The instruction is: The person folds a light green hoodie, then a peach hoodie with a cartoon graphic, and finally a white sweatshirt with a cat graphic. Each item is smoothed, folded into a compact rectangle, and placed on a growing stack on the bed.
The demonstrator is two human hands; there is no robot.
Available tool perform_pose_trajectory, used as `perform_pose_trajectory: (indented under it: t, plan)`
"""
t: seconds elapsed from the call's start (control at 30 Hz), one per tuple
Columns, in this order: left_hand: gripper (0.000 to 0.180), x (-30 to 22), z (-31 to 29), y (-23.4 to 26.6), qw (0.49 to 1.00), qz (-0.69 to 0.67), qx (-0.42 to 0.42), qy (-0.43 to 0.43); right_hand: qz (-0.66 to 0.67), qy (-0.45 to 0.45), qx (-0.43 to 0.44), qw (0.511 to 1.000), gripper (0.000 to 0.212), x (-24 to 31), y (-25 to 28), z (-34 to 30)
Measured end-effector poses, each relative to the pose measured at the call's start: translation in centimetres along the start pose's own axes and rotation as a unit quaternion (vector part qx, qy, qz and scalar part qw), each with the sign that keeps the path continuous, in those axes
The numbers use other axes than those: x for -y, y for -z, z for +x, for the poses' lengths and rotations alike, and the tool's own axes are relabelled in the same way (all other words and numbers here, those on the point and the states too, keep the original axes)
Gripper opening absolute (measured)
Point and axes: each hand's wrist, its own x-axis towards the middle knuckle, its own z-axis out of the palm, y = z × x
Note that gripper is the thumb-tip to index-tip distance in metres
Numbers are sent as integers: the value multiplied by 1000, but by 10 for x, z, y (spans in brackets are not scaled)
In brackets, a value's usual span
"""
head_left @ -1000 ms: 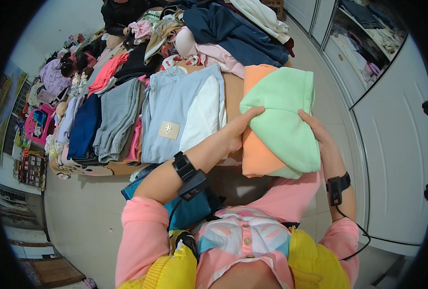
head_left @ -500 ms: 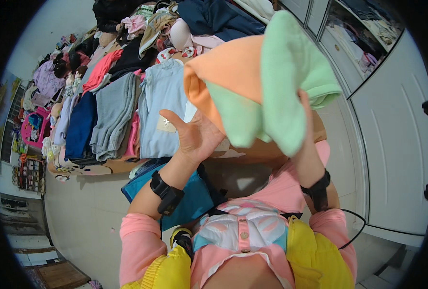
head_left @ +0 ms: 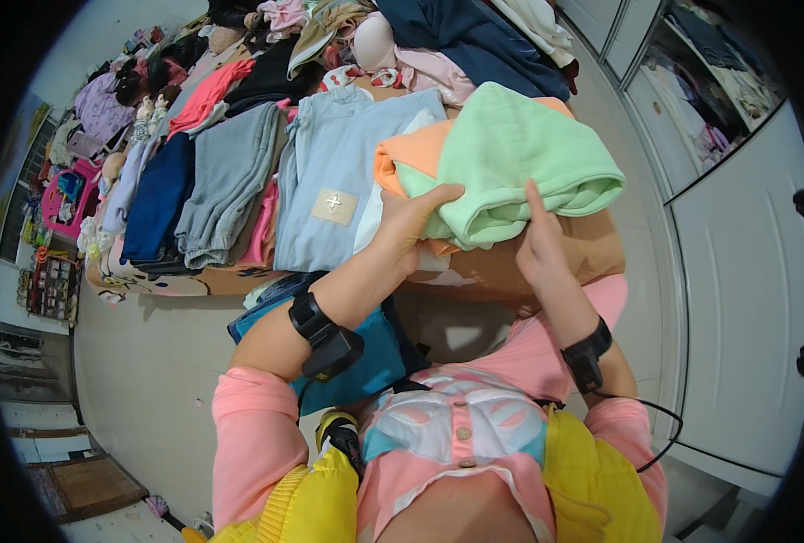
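A folded sweatshirt [head_left: 519, 154] in mint green and orange lies at the bed's near right corner, its green part on top. My left hand [head_left: 406, 222] grips its near left side, thumb on the green cloth and fingers hidden under it. At the near edge my right hand [head_left: 542, 240] pinches the fabric, thumb on top and the other fingers mostly out of sight beneath. Just left of the sweatshirt lie folded light blue trousers [head_left: 325, 172] with a beige patch.
Grey folded pants [head_left: 225, 181] and navy folded pants [head_left: 159, 204] lie farther left on the bed. Heaped clothes, with a dark blue garment [head_left: 461, 45], cover the far side. A teal bag [head_left: 366, 362] is below the bed edge. A white wardrobe [head_left: 737, 290] stands right, partly open.
The sweatshirt has come down from the air onto the bed, its orange part now mostly covered by green. My left hand, spread and apart before, has closed on its left side.
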Motion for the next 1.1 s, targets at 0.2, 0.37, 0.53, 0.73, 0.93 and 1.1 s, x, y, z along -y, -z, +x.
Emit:
perform_pose_trajectory:
  t: [0.2, 0.37, 0.53, 0.73, 0.93, 1.1]
  plan:
    - [61, 4, 1, 6, 1000, -7, -26, -7, 8, 48, -26, 998, 69, 45, 79, 32]
    - [65, -1, -1, 6, 999, -16, -15, 42, -208, 84, -16, 974, 75, 92, 108, 65]
    - [66, -3, -2, 9, 999, 18, -5, 29, -302, 5, 122, 945, 65, 132, 93, 91]
    - [66, 6, 6, 18, 999, 22, 22, 21, -427, -54, 177, 885, 76, 127, 88, 107]
    - [63, 9, 16, 24, 999, 2, 38, -9, -364, -81, 152, 915, 85, 125, 90, 106]
    - [54, 0, 4, 30, 997, -62, 46, -6, -334, -29, 169, 927, 78, 142, 68, 79]
